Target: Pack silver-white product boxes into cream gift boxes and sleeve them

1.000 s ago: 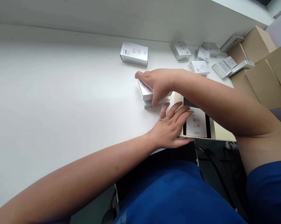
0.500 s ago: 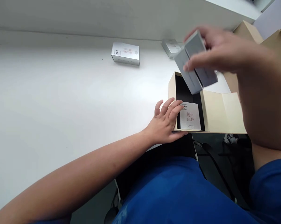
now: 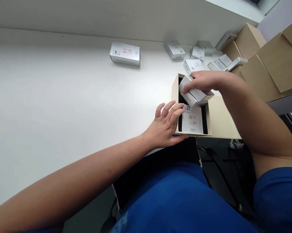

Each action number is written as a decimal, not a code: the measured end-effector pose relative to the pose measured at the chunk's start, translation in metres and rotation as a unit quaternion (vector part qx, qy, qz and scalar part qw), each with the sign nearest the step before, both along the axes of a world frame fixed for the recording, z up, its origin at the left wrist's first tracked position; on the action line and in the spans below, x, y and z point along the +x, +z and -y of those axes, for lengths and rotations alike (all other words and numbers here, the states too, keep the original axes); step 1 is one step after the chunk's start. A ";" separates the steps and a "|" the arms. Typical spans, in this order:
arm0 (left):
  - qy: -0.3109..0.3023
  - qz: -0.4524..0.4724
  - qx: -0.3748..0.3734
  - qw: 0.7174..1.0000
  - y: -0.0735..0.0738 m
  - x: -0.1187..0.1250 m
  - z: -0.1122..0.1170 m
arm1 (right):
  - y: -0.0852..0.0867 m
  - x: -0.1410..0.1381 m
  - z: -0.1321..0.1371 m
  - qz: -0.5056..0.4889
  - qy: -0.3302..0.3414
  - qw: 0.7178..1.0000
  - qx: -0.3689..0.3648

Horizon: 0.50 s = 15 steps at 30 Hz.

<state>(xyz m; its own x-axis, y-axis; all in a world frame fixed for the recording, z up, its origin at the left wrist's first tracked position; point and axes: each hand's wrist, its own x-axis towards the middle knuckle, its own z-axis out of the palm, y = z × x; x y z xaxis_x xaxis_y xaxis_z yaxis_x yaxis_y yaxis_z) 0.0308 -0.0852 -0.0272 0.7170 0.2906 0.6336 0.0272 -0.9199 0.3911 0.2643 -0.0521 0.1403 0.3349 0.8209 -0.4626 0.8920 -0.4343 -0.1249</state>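
A cream gift box (image 3: 175,90) with a black inside stands at the table's front edge, its lid (image 3: 222,118) folded out to the right. In its near end lies a small silver carton (image 3: 192,120) with printed characters. My right hand (image 3: 205,80) grips two silver cartons (image 3: 193,92) side by side; they are tilted, partly inside the far end of the gift box. My left hand (image 3: 166,124) rests on the box's left wall with fingers spread, the fingertips touching the edge of the carton inside.
One silver carton (image 3: 125,54) lies alone on the white table (image 3: 63,97). Several more silver cartons (image 3: 175,50) lie near the back wall and behind my right hand. Brown cardboard boxes (image 3: 279,61) are stacked at the right.
My right hand has come down and left with the two cartons, from above the gift box to its far end. My left hand has stayed on the box wall.
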 end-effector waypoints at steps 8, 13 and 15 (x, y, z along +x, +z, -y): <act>-0.007 -0.006 -0.016 1.000 -0.001 0.000 -0.001 | -0.010 -0.006 0.003 0.101 0.024 0.993 0.051; -0.006 -0.008 -0.003 1.000 -0.002 0.000 -0.001 | -0.024 -0.004 0.017 0.132 0.018 0.972 0.195; -0.006 -0.004 0.001 1.000 -0.001 0.000 -0.002 | -0.034 -0.007 0.016 0.129 0.017 0.971 0.201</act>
